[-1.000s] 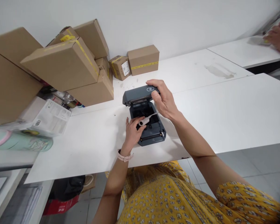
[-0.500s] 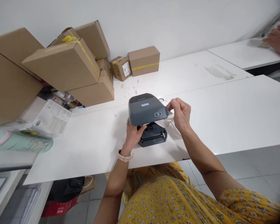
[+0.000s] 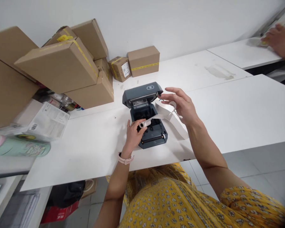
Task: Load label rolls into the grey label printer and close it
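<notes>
A dark grey label printer [image 3: 154,134] stands on the white table with its lid [image 3: 142,91] raised. My left hand [image 3: 134,134] pinches a small white paper roll [image 3: 144,123] over the open body. From the roll a white paper strip [image 3: 160,116] runs right, across the printer's edge. My right hand [image 3: 184,104] is beside the lid's right corner, its fingers spread and apart, with the curled end of the paper near the palm. More white paper [image 3: 177,125] lies on the table under that hand.
Cardboard boxes [image 3: 61,66] are stacked at the left, with two smaller ones [image 3: 144,61] by the wall. A white carton [image 3: 51,122] and a mint-green bottle [image 3: 20,145] lie at the left. Another person's hand [image 3: 276,38] is at the far right.
The printer's lid has swung up and back, exposing its inside. The paper roll in my left hand has come into view. My right hand's fingers have opened out.
</notes>
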Demonstrator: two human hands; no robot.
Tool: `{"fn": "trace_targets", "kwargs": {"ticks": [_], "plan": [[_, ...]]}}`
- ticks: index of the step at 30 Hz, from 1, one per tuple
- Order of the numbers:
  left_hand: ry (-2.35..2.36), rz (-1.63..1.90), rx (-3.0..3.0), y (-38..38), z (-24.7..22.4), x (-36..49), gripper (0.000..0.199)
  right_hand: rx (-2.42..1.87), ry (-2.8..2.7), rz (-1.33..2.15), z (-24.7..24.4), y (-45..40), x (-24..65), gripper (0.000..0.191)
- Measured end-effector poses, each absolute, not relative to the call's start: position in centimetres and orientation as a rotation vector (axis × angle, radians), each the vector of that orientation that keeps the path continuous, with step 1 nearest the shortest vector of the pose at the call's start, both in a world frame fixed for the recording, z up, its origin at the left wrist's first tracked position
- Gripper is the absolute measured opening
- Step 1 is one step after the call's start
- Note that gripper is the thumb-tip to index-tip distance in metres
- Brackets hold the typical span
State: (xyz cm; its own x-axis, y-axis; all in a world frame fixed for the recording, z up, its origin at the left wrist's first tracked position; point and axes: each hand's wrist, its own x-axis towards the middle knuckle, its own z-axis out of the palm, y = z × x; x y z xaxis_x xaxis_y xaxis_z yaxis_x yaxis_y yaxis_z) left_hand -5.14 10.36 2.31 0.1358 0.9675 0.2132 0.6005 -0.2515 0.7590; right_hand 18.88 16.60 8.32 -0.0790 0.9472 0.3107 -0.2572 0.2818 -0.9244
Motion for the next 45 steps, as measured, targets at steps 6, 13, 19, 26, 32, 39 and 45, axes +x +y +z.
{"fn": "trace_targets", "kwargs": {"ticks": [6, 13, 19, 26, 32, 39, 45], "plan": [[1.541, 0.92, 1.935, 10.3, 2.2, -5.2, 0.027, -0.692, -1.276, 1.247, 9.3, 18.3, 17.7, 0.054], [1.57, 0.903, 1.935, 10.3, 2.4, -5.0, 0.026, -0.71, -1.359, 1.227, 9.9, 19.4, 17.5, 0.043], [1.575, 0.901, 1.933, 10.3, 2.7, -4.8, 0.025, -0.767, -1.486, 1.311, 9.8, 20.9, 16.3, 0.039], [1.604, 0.951, 1.933, 10.5, 2.4, -4.6, 0.024, -0.799, -1.866, 1.687, 10.0, 23.8, 15.1, 0.058], [1.63, 0.941, 1.946, 10.4, 2.4, -4.5, 0.024, -0.875, -2.183, 1.649, 9.7, 25.5, 14.1, 0.073], [1.595, 0.918, 1.962, 10.4, 2.6, -4.6, 0.025, -0.977, -2.507, 1.382, 10.6, 26.2, 12.8, 0.048], [1.537, 1.062, 1.986, 10.5, 2.7, -4.9, 0.02, -0.885, -2.641, 1.374, 11.6, 26.1, 12.1, 0.065]]}}
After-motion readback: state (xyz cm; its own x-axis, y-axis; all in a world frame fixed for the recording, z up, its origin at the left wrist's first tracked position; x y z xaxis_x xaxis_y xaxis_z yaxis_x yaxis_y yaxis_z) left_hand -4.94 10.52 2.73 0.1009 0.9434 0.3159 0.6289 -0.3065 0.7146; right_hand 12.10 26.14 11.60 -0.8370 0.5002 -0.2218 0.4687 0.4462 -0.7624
